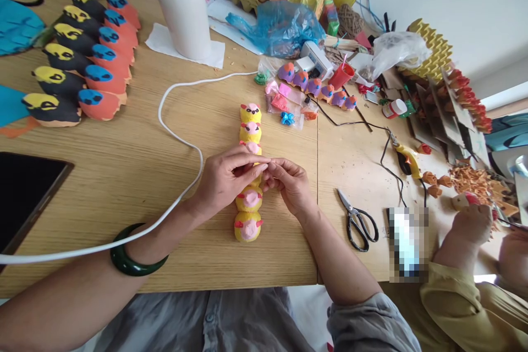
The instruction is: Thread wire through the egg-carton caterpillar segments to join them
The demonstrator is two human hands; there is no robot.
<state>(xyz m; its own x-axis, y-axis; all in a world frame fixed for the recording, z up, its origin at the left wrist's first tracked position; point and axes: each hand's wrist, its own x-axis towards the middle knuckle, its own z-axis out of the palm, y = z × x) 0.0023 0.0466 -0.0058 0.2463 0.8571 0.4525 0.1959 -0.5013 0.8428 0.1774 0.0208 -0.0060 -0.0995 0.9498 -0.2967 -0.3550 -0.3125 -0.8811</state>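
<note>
A strip of yellow-painted egg-carton cups (249,203) lies lengthwise in front of me, with pink faces and small red pieces on its cups. The far cups also carry dark marks. Both hands meet over the middle of the strip and hide part of it. My left hand (223,179), below a dark green bangle (136,253), is closed in a pinch. Fingertip to fingertip with it, my right hand (292,184) is pinched too. Whatever sits between the fingers is too small to make out.
Scissors (358,221) lie to the right, near a pixelated rectangular object (408,242). Beyond the strip are clay packets (279,100) and a purple-orange carton strip (315,87). A white cable (181,146) crosses at left. A co-worker's hand (472,225) works at far right.
</note>
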